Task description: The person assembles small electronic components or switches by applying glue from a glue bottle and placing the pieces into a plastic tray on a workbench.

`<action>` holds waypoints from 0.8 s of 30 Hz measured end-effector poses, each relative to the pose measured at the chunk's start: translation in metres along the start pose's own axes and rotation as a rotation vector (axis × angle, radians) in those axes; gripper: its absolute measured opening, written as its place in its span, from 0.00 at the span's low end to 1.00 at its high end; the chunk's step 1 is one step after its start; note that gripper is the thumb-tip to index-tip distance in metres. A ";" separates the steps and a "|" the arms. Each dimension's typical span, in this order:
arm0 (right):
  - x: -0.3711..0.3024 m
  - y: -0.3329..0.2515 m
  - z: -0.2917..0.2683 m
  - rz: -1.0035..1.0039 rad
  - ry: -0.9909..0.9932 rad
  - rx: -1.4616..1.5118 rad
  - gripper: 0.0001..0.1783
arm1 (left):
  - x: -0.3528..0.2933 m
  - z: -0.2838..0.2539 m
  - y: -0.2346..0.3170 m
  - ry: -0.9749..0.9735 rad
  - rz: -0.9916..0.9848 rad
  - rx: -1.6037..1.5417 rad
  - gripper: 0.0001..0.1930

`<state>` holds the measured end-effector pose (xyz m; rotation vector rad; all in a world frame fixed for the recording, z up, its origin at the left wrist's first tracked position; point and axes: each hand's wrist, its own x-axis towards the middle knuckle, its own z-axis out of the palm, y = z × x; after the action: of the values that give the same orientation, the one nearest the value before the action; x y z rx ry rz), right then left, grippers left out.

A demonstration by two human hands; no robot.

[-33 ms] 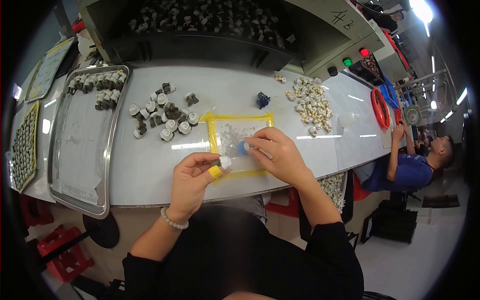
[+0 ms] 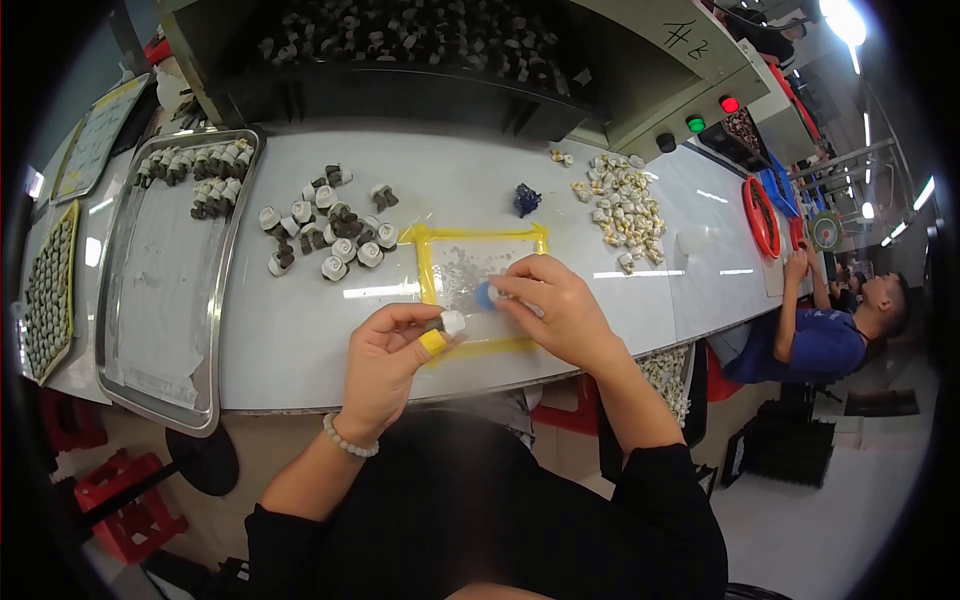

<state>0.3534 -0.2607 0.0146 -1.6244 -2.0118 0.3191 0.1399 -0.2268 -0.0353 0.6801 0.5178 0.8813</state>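
Observation:
My left hand (image 2: 385,355) is closed on a small figurine part (image 2: 452,323) with a white top and a dark grey lower end. Yellow tape (image 2: 433,342) is wrapped round one of its fingers. Just to the right, my right hand (image 2: 560,310) pinches a small whitish piece (image 2: 498,291), mostly covered by the fingertips. A blue round thing (image 2: 484,296) shows beside those fingertips; whether it is held too I cannot tell. Both hands are over a clear sheet (image 2: 465,262) framed in yellow tape on the white table, with wet-looking spots on it.
Several white-and-dark parts (image 2: 335,235) lie left of the sheet. Beyond them a metal tray (image 2: 150,290) holds rows of similar parts. Right are a heap of white-and-yellow pieces (image 2: 625,210) and a dark blue lump (image 2: 526,200). A machine (image 2: 400,100) stands behind; a co-worker (image 2: 820,335) is far right.
My left hand and its figurine part have shifted very slightly to the right. The right hand looks the same.

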 end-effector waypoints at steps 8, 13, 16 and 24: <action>0.000 -0.005 -0.004 0.024 0.017 0.063 0.15 | 0.000 -0.002 -0.005 -0.035 -0.002 0.060 0.12; -0.001 -0.021 -0.011 0.117 0.019 0.371 0.15 | 0.000 -0.003 -0.007 -0.029 0.010 0.027 0.12; -0.002 -0.027 -0.007 0.140 -0.008 0.492 0.14 | 0.000 -0.004 -0.009 -0.028 0.013 0.030 0.12; -0.003 -0.029 -0.002 0.125 -0.064 0.504 0.15 | -0.001 -0.003 -0.008 -0.036 0.006 0.049 0.10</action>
<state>0.3306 -0.2706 0.0297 -1.4252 -1.6921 0.8577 0.1415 -0.2305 -0.0432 0.7408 0.5068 0.8635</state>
